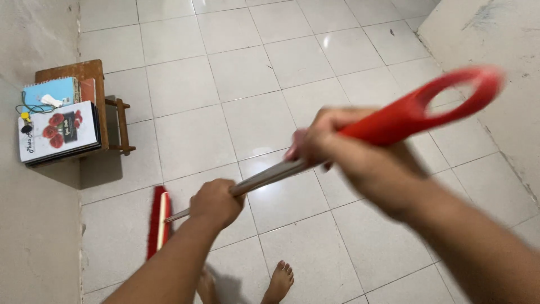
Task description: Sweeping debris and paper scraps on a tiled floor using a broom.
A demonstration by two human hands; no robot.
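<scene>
I hold a broom with both hands. My right hand (337,143) grips the upper end, where the silver pole (267,175) meets a red loop handle (433,107). Lower down the pole, my left hand (215,202) is closed around it. The broom's red bristle head (158,220) rests on the white tiled floor (253,73) at lower left, near the wall. The right hand and red handle look blurred.
A small wooden stool (93,70) stands against the left wall, carrying a stack of books and albums (56,129) with a cable on top. My bare feet (278,281) show at the bottom. A wall (495,34) rises at right.
</scene>
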